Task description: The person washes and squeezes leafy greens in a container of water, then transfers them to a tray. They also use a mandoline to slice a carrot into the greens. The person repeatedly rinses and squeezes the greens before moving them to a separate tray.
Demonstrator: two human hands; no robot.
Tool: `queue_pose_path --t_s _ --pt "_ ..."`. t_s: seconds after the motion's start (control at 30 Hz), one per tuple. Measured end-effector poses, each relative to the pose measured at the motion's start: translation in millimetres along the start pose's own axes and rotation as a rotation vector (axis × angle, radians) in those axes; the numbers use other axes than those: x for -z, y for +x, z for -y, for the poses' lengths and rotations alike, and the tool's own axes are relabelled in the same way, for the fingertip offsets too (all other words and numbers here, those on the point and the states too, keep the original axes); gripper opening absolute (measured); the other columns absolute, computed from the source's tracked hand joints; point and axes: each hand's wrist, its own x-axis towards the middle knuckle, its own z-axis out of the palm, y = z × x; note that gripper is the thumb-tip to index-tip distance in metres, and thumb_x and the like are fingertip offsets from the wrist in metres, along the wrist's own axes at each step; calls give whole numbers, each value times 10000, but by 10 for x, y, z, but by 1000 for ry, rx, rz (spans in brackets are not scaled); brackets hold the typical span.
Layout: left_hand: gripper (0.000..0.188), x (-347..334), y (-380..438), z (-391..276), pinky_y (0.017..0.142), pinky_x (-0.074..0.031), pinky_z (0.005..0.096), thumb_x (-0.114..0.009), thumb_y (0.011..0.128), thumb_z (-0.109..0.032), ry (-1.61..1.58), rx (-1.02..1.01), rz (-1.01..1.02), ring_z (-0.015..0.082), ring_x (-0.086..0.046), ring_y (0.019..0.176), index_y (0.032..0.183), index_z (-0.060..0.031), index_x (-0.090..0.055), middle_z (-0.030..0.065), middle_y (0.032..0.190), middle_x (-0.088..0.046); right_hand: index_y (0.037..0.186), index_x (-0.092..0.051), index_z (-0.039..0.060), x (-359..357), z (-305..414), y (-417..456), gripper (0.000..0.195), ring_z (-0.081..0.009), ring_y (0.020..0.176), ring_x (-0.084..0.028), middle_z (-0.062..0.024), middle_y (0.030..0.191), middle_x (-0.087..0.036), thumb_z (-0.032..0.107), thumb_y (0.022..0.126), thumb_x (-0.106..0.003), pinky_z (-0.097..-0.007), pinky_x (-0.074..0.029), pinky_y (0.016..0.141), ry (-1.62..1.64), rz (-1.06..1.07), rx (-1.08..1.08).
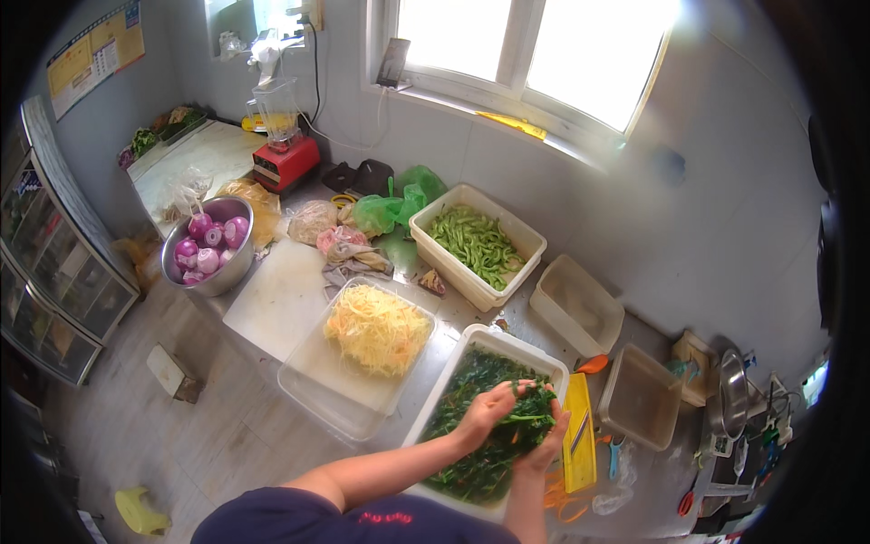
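Between my left hand (491, 411) and my right hand (547, 435) is a clump of dark green leafy vegetables (527, 416), cupped from both sides. Both hands are over the right part of a white plastic tub (421, 421) filled with more leafy greens in liquid (469, 469). Left of the tub, a clear plastic tray (319, 401) holds a heap of pale yellow shreds (377, 330) with some orange ones. A yellow slicer (578, 435) lies along the tub's right side, near my right hand.
A steel bowl of peeled purple onions (234, 268) stands beside a white cutting board (279, 292). Behind are a tub of green sliced vegetables (472, 245), a red-based blender (285, 163) and green plastic bags (387, 211). Empty tubs (578, 306), a blue peeler (614, 457) and orange peelings (564, 500) are right.
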Motion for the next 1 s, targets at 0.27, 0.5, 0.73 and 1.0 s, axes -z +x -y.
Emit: queue_pose_path --t_s 0.27,0.5,0.73,1.0 --pt "694 -506 -67 -594 967 -355 357 -715 701 -403 583 -364 54 251 -473 1111 1256 -31 -527 168 1311 -467 1329 -312 -25 -332 273 -326 764 -245 1209 -439 -135 1341 -396 495 831 -569 -374 -358 1009 -338 43 198" --pt "457 -657 -90 -552 966 -383 421 -664 774 -247 436 -438 79 322 -455 1187 1158 -18 -572 197 1261 -487 1317 -321 -19 -403 375 -402 677 -235 1180 -446 -131 1312 -411 415 850 -547 -364 -349 1003 -447 -16 257" --pt "305 -761 -19 -419 950 -377 408 -609 744 -23 261 -426 2 332 -480 1129 1048 3 -594 214 1186 -503 1303 -331 -17 -147 393 -345 607 -222 1137 -463 -127 1279 -432 353 863 -526 -349 -361 977 -484 -82 271" --pt "272 -829 243 -93 830 -411 420 -586 683 -37 533 -925 -117 352 -504 986 955 -26 -597 215 1086 -530 1287 -343 -15 195 367 -180 531 -207 1087 -482 -122 1240 -455 283 878 -502 -333 -375 947 -532 -252 239"
